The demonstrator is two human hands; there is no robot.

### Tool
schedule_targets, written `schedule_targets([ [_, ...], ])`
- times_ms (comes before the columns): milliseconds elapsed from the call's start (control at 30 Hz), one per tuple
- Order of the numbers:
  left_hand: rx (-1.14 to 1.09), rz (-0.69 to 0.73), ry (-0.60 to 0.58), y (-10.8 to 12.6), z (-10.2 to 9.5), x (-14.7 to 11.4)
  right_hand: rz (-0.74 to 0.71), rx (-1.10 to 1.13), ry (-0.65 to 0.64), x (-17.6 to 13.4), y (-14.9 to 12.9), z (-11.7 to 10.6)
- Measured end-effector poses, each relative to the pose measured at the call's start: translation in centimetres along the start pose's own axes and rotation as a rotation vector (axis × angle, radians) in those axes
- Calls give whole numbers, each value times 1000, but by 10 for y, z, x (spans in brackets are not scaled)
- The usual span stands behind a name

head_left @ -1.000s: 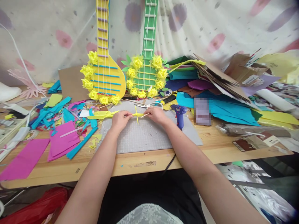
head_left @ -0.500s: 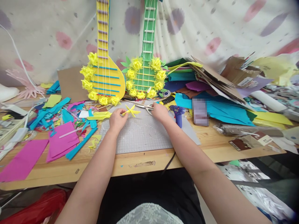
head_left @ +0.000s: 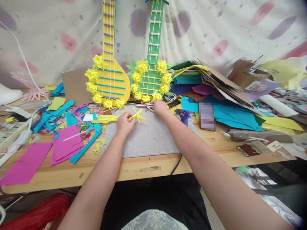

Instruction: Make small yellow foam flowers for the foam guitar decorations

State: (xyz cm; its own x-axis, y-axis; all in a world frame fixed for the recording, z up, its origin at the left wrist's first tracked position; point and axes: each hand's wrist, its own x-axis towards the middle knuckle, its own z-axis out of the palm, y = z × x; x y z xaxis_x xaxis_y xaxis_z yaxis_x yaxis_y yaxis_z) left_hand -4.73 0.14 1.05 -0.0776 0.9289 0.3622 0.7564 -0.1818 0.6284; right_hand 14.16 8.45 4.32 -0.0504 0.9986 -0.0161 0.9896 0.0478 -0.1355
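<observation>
My left hand (head_left: 125, 124) pinches a yellow star-shaped paper flower (head_left: 137, 115) between thumb and fingers, above the grey cutting mat (head_left: 148, 140). My right hand (head_left: 160, 108) is at the mat's far edge, its fingers closed around the handles of a pair of scissors (head_left: 150, 108). The blades lie low, near the bases of two paper guitars and partly lost among thin sticks there. A yellow guitar (head_left: 112, 83) and a green guitar (head_left: 150, 80), both trimmed with yellow paper flowers, stand upright behind my hands. Yellow paper strips (head_left: 105, 119) lie just left of my left hand.
A blue glue gun (head_left: 184, 115) rests right of my right hand, near a phone (head_left: 207, 116). Blue paper sheets (head_left: 237, 113) and cardboard (head_left: 220, 78) pile up at right. Paper scraps and magenta sheets (head_left: 67, 142) cover the left. A power strip (head_left: 14, 137) sits at far left.
My right hand has moved the scissors away from the flower, back toward the guitars. My left hand still holds the flower. The view has shifted slightly.
</observation>
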Motion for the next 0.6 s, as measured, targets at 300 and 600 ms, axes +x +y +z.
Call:
schedule_targets([
  [300,111,84,-78,1,14,-2,-108,442,128,-32,-2,12],
  [600,158,106,-23,3,15,-3,-202,362,-13,-71,-9,23],
])
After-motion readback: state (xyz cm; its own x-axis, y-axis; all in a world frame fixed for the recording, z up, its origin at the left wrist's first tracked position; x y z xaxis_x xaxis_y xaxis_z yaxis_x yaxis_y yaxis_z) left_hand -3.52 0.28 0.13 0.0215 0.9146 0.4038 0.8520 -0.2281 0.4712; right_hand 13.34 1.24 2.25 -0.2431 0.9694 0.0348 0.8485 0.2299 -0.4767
